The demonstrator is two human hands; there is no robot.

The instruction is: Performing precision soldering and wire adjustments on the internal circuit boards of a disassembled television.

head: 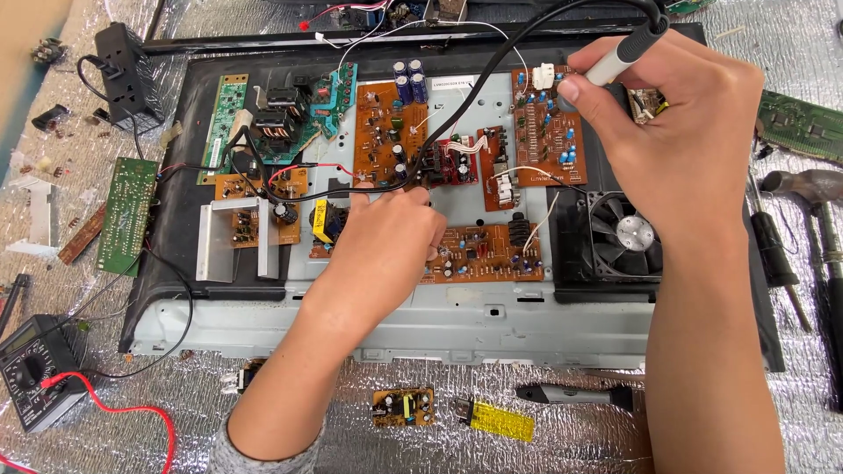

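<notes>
1. The right hand (680,132) grips a grey-handled soldering iron (619,57) between thumb and curled fingers, over the upper right corner of the metal chassis (492,325). The iron's tip is hidden behind the fingers.
2. Its black cable (492,75) arcs left across an orange circuit board (389,132) toward the left hand.
3. The left hand (391,246) rests on the chassis centre, fingers bunched narrow at the edge of the lower brown board (492,254); whether they pinch anything cannot be told.
4. A black cooling fan (625,235) sits just right of that board, partly under the right wrist.
5. On the foil surface lie a multimeter (31,369) with a red lead at lower left, a hammer (808,189) at right, and a small yellow board (500,421) near the bottom edge.
</notes>
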